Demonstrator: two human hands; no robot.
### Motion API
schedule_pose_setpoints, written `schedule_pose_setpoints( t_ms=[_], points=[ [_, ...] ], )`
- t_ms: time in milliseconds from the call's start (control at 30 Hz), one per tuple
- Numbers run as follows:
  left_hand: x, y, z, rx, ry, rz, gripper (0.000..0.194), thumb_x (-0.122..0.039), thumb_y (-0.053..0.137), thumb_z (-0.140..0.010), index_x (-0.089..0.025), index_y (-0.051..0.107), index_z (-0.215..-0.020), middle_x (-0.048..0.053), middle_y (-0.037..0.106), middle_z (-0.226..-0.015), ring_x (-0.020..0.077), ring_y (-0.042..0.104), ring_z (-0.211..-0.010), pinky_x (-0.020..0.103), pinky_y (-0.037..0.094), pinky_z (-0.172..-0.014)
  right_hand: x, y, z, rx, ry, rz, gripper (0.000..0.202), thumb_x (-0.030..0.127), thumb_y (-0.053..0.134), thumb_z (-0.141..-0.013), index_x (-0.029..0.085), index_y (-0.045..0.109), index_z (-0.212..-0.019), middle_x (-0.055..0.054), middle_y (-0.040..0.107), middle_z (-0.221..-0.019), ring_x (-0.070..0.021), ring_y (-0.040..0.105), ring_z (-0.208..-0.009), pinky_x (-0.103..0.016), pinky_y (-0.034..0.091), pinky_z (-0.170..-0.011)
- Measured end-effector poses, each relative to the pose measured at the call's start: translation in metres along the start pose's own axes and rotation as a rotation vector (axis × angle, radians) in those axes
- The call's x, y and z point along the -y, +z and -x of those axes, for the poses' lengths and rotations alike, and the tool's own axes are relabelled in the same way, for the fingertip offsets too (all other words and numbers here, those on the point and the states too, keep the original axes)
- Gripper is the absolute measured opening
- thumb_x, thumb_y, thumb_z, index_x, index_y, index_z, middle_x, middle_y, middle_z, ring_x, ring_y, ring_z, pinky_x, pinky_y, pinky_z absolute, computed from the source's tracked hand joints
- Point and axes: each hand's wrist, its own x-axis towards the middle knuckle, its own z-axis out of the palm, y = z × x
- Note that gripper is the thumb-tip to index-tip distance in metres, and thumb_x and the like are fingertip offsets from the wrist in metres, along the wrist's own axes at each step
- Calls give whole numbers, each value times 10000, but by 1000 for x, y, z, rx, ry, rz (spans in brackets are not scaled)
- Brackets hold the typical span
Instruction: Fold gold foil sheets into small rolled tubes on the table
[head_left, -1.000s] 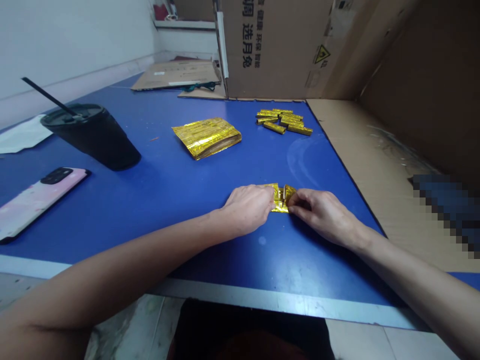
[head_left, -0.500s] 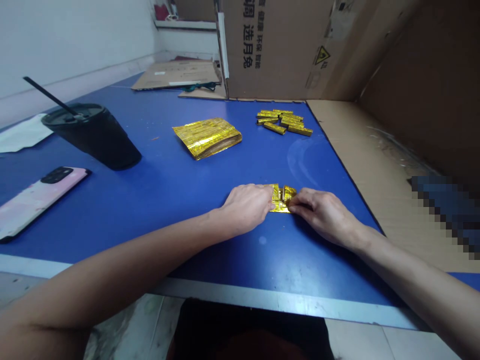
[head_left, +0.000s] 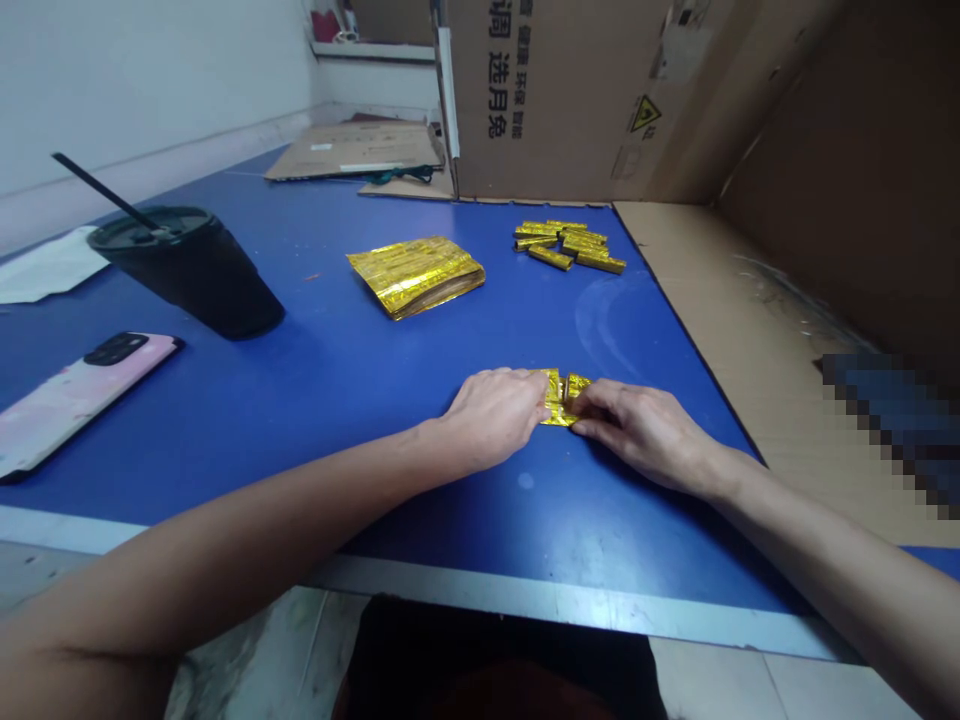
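Note:
A small piece of gold foil paper [head_left: 556,412], partly folded, lies on the blue table between my hands. My left hand [head_left: 499,415] is closed on its left end, knuckles up. At its right end my right hand [head_left: 637,425] pinches the foil between thumb and fingers. Both hands cover parts of the paper. A stack of gold foil sheets [head_left: 420,270] lies farther back, left of the hands. Several folded gold strips [head_left: 574,240] form a small pile at the back right, apart from the hands.
On the left of the blue table [head_left: 360,400] stand a black cup [head_left: 202,275] with a straw and, nearer, a pink phone [head_left: 82,405]. Cardboard [head_left: 570,100] rises behind the table, and more cardboard lies along the right side.
My right hand has shifted slightly left along the gold foil paper, covering more of its right end. My left hand stays in place.

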Motion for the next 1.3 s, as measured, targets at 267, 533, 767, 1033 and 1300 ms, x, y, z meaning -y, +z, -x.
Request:
schedule_pose_setpoints(
  t_ms=[267,533,767,1033,1300],
  points=[
    [0,0,1,-14,26,4,154,-282,432,-839,-167,531,-870,43,604,-816,187,575,-755,288,415,-649,1,1,0,0,-16,-56,55,214,483,-817,203,522,-779,-10,603,-793,-134,557,-677,-254,421,-609],
    [-1,0,2,-36,39,3,174,-276,419,-847,-155,543,-850,53,602,-810,201,576,-772,305,420,-659,1,-2,-2,9,-21,-87,146,214,416,-844,201,535,-760,-19,609,-763,-140,565,-663,-260,431,-608],
    [0,0,1,-45,59,-8,199,-274,411,-843,-150,566,-824,53,596,-806,194,565,-757,297,423,-643,2,-3,-1,22,76,-91,94,187,442,-820,204,534,-817,-6,626,-755,-142,569,-644,-264,424,-594],
    [0,0,0,-54,61,11,176,-264,409,-834,-158,547,-811,43,592,-809,196,566,-749,299,419,-615,2,-1,-4,-5,20,-51,105,172,423,-823,187,521,-790,-39,573,-789,-159,548,-698,-287,426,-650],
    [0,2,0,-59,34,-25,161,-300,447,-834,-175,531,-888,33,578,-814,182,556,-752,275,408,-609,3,2,0,-28,-10,30,91,170,416,-829,187,500,-799,-31,529,-784,-142,521,-658,-273,422,-623]
  ],
)
